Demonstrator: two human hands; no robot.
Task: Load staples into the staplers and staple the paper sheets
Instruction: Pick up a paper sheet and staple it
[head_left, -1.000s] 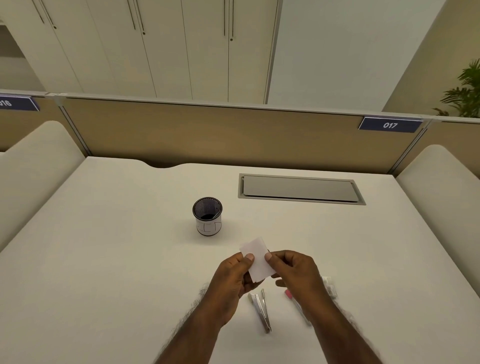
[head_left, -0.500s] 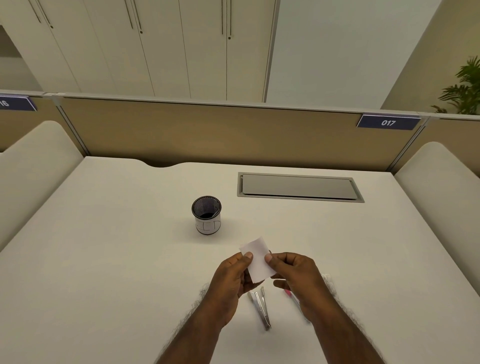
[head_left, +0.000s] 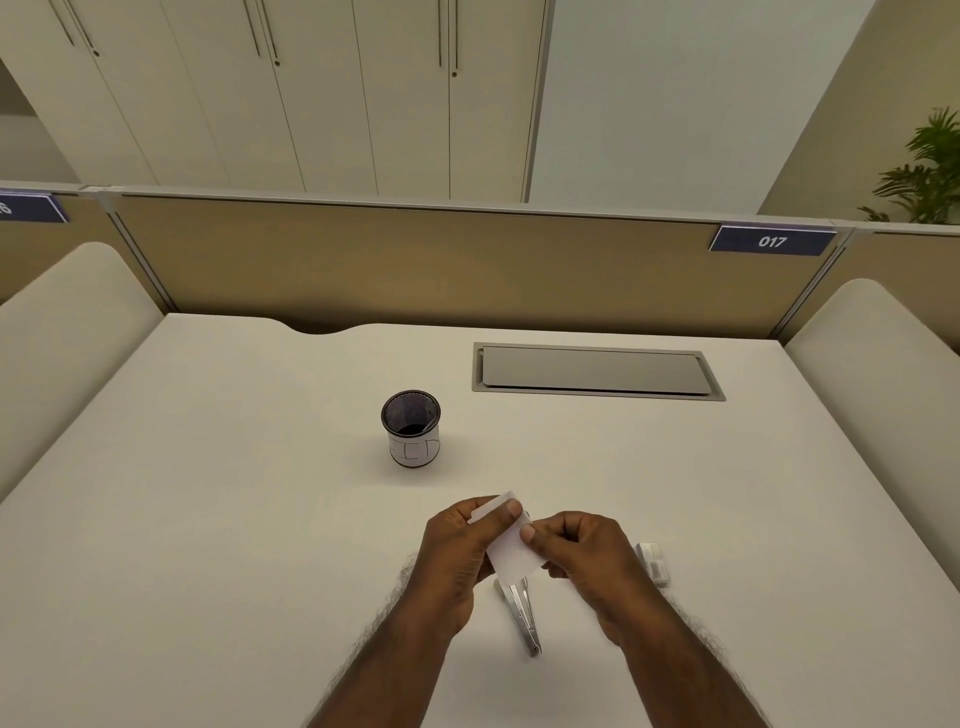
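I hold a small stack of white paper sheets (head_left: 511, 551) between both hands above the desk. My left hand (head_left: 460, 551) pinches its upper left corner with thumb and fingers. My right hand (head_left: 582, 558) pinches its right edge. Directly below the paper, a silver stapler (head_left: 522, 616) lies opened out on the white desk (head_left: 208, 519), its far end hidden by the paper. A small clear box of staples (head_left: 653, 562) lies just right of my right hand. A pink stapler seen earlier is hidden under my right hand.
A black mesh pen cup (head_left: 411, 435) with a white paper wrap stands beyond my hands, to the left. A grey cable hatch (head_left: 597, 371) is set into the desk at the back right. A tan partition (head_left: 415, 260) closes the far edge.
My hands have turned the paper so it tilts more steeply, and my left thumb has slid up over its top corner. The stapler has not moved.
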